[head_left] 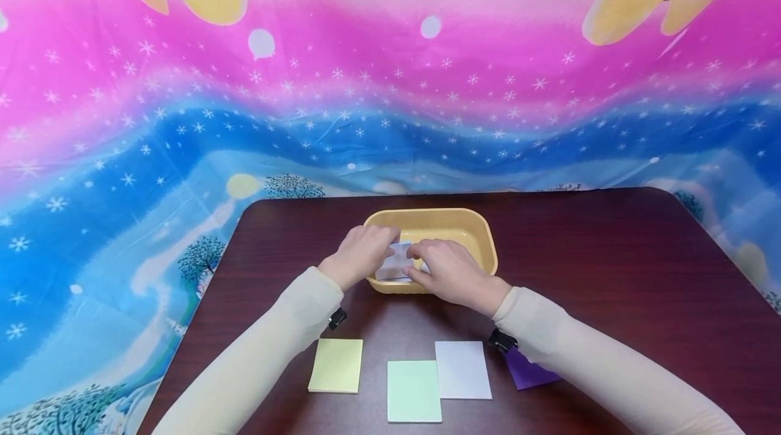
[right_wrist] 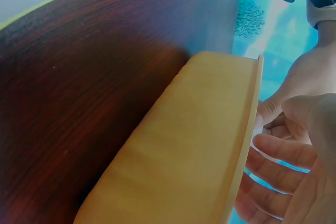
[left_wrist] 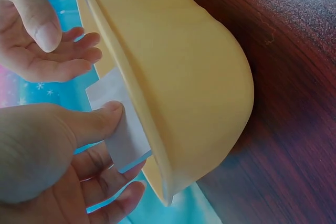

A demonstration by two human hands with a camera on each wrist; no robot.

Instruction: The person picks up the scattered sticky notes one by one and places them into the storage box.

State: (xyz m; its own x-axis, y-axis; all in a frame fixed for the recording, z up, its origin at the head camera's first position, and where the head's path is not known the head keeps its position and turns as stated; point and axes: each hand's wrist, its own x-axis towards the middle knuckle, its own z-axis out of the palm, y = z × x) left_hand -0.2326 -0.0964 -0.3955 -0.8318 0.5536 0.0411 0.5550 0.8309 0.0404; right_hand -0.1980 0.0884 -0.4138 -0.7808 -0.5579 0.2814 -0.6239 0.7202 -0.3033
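Observation:
My left hand (head_left: 361, 253) pinches a pale sticky-note pad (left_wrist: 123, 124) between thumb and fingers, at the left part of the yellow basin (head_left: 482, 238). In the left wrist view the pad tilts across the basin's rim, partly behind its wall. A light blue edge shows along the pad's lower end. Beside it, over the basin's right side, my right hand (head_left: 456, 274) has its fingers loosely bent and apart from the pad. In the right wrist view the right fingers (right_wrist: 283, 177) hold nothing and lie behind the basin rim.
Nearer on the dark wood table (head_left: 586, 245) lie a yellow pad (head_left: 335, 366), a green pad (head_left: 414, 391), a white pad (head_left: 465, 370) and a purple pad (head_left: 529, 370). The right forearm partly covers the purple one. A printed cloth (head_left: 390, 83) hangs behind the table.

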